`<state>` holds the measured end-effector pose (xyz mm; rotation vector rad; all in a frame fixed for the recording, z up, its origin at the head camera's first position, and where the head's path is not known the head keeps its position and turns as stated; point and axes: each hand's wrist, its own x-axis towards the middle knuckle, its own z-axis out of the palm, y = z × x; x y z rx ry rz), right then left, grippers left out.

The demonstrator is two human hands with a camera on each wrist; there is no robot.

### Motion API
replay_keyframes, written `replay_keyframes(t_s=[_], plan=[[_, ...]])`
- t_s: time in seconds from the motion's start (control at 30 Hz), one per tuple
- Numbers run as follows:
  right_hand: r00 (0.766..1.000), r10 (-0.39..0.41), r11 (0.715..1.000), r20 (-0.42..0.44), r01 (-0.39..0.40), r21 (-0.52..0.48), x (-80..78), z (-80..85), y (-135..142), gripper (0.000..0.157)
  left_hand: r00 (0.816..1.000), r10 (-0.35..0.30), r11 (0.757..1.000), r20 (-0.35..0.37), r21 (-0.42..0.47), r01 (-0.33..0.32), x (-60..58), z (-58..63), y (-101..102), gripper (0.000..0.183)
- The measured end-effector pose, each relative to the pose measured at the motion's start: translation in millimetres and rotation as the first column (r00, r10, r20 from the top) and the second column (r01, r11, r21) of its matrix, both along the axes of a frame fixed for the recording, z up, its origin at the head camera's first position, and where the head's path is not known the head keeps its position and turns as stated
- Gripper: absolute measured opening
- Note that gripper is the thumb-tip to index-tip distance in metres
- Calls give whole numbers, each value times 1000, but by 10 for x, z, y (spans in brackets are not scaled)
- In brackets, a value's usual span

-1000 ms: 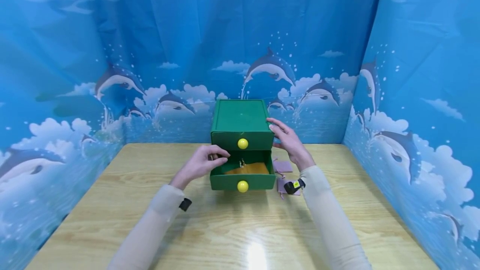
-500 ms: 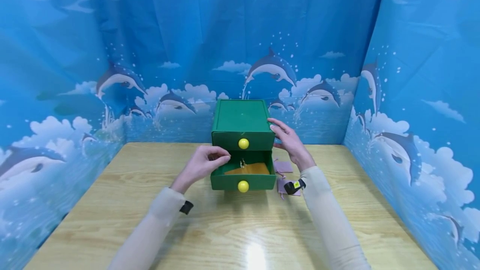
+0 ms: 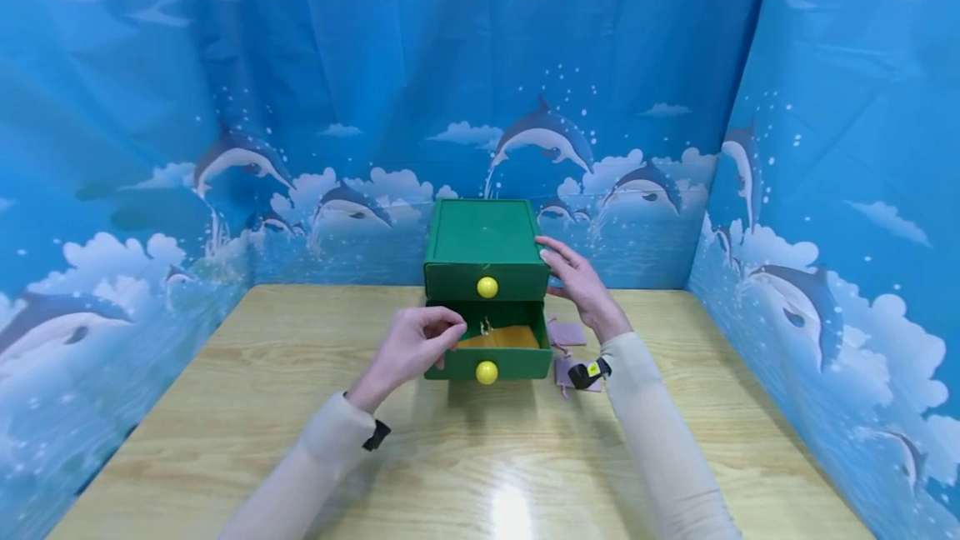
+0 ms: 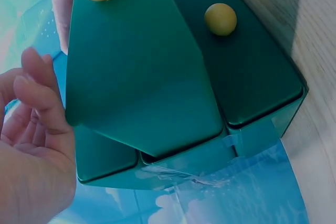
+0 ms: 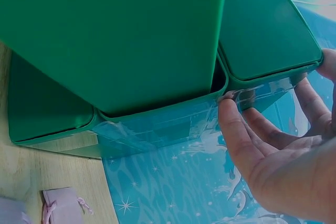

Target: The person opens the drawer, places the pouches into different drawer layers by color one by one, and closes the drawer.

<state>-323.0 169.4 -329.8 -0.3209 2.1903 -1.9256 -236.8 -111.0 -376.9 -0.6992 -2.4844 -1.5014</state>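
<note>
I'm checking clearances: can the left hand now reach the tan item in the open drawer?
Probably yes. The left hand is at the left edge of the open drawer, and the tan item shows inside; the right hand is at the right side of the cabinet, clear of it.

No text, brand or number can be read. In the head view, a small bright-yellow patch [image 3: 595,368] stands on the black wrist device [image 3: 578,376] at the off-white right sleeve [image 3: 660,432]; any marking there is too small to read. The green plastic drawer unit [image 3: 484,230] shows no legible lettering.
</note>
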Motion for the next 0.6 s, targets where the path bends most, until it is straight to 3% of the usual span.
replay_keyframes(t_s=[0.27, 0.43, 0.6], plan=[[1000, 3, 1000, -10, -3, -6, -141, -136, 26, 50, 998, -57, 994, -35, -96, 53, 107, -88, 65, 13], [1000, -7, 1000, -24, 7, -10, -215, -222, 37, 50, 992, -128, 970, 17, -205, 129, 165, -138, 118, 17], [999, -21, 1000, -33, 20, -3, -203, -227, 39, 49, 987, -152, 944, 54, -288, 161, 161, -180, 162, 27]])
